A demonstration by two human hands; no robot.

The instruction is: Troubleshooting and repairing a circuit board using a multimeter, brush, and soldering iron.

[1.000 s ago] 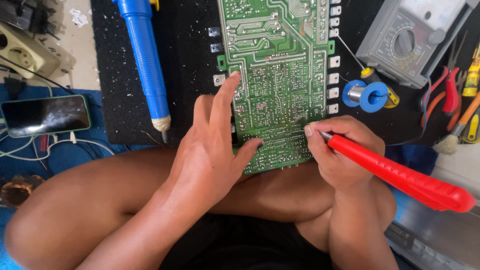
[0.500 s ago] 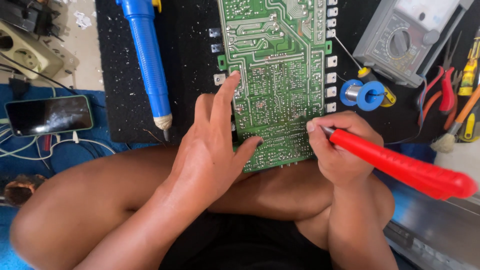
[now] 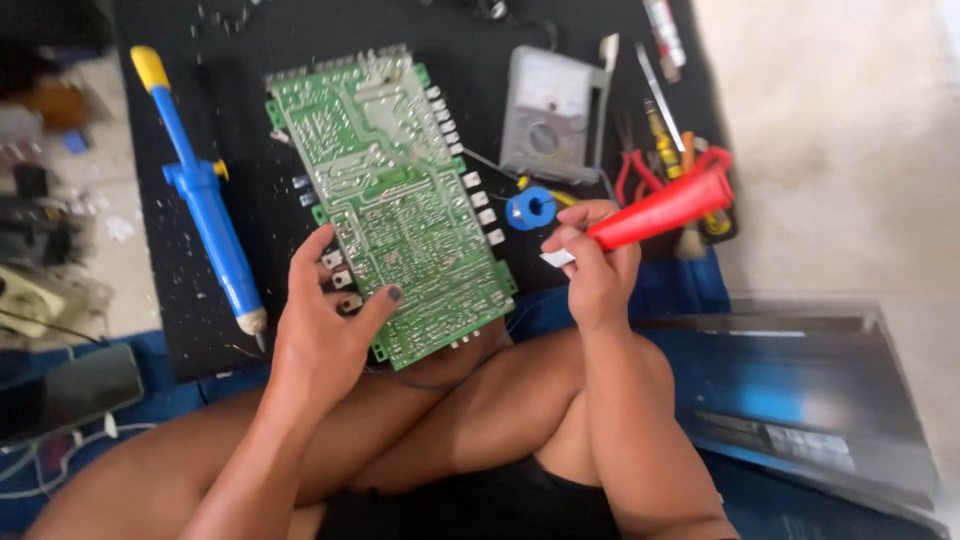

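Observation:
A long green circuit board [image 3: 400,200] lies solder side up on a black mat [image 3: 250,250], its near end over my crossed legs. My left hand [image 3: 325,330] rests on the board's near left edge, thumb on the board. To the right of the board, my right hand [image 3: 595,265] is lifted off it and grips a red-handled soldering iron [image 3: 665,208], whose handle points up and to the right. A small white piece shows at my right fingertips.
A blue desoldering pump [image 3: 205,200] lies left of the board. A grey multimeter [image 3: 548,115], a blue solder spool [image 3: 530,208] and several pliers and hand tools [image 3: 665,150] lie to the right. A phone [image 3: 65,390] and cables sit far left; a dark metal case [image 3: 800,400] at right.
My right hand has lifted the soldering iron off the board and moved right. The left hand slid to the board's left edge. The camera pulled back and shifted.

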